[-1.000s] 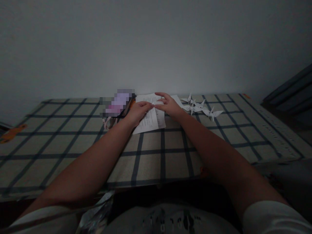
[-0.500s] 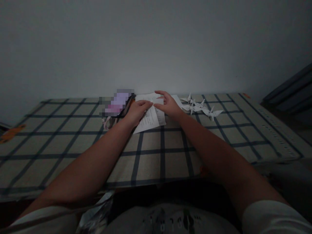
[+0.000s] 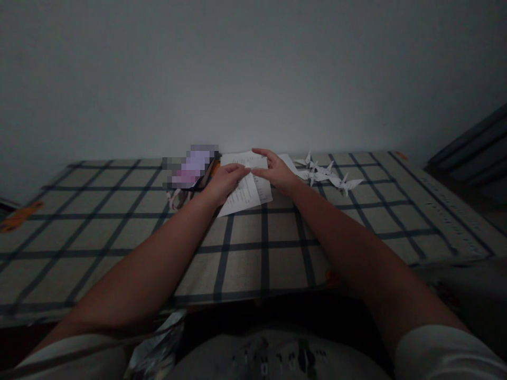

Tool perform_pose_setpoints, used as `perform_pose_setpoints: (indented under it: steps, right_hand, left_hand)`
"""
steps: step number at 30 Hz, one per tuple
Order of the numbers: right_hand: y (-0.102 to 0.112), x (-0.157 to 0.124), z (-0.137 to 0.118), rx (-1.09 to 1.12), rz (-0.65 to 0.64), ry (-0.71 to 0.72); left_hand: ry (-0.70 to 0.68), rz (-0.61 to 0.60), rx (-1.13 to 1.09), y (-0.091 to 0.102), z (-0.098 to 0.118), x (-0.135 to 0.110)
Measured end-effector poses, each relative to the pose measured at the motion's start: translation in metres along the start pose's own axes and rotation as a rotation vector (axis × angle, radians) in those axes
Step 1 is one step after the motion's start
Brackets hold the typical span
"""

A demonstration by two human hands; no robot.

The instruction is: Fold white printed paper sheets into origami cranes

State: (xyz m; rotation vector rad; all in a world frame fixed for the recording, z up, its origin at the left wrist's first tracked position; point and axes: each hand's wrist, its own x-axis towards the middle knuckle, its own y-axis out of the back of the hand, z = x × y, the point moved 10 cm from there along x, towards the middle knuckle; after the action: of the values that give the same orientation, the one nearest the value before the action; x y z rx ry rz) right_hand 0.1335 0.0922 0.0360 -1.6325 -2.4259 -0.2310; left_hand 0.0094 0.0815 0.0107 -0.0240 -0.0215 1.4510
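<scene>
Where hands (image 3: 224,182) (image 3: 278,173) pinch, thin printed paper (image 3: 245,198), checked cloth (image 3: 119,232).

A: What colour is the cloth (image 3: 277,253)?
B: Beige-grey, crossed by a wide grid of dark blue lines. Rows of short dark dashes run along its right border, and there is an orange patch (image 3: 19,214) at the far left.
A: And the papers at the far side?
B: The printed sheet (image 3: 245,192) is white with fine dark lines of text. The paper cranes (image 3: 327,174) to its right are plain white.
A: Left of the sheet?
B: A blurred block (image 3: 190,166), lilac and pink.
A: The wall (image 3: 253,74)?
B: Plain pale grey.
A: Nearest?
B: White sleeves (image 3: 443,353), a grey shirt (image 3: 277,361) with dark lettering, and a silvery wrapper (image 3: 158,351).
</scene>
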Motion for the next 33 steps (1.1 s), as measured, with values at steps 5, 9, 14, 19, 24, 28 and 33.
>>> perform_pose_setpoints:
  steps: [5,9,14,19,24,28,33]
  right_hand:
    - [0.001,0.001,-0.004,-0.104,-0.006,0.084]
    - [0.002,-0.002,-0.018,-0.265,0.043,0.217]
    - [0.003,-0.002,-0.019,-0.189,0.082,0.186]
    - [-0.002,0.0,0.001,0.001,-0.005,-0.034]
    - [0.001,-0.001,0.002,0.021,0.002,-0.042]
    - [0.0,0.001,0.007,0.018,-0.024,-0.039]
    - [0.002,0.004,-0.002,-0.11,0.0,0.097]
  left_hand:
    - [0.03,-0.01,-0.048,-0.002,-0.001,-0.002]
    - [0.033,-0.019,-0.075,-0.003,-0.002,-0.001]
    - [0.009,0.005,-0.071,0.0,-0.001,0.0]
    - [0.011,0.021,-0.069,0.0,0.002,-0.001]
    - [0.044,-0.007,-0.019,-0.002,-0.002,-0.001]
    - [0.036,0.016,0.0,0.002,-0.002,-0.001]
    - [0.053,0.014,-0.025,0.0,-0.004,-0.001]
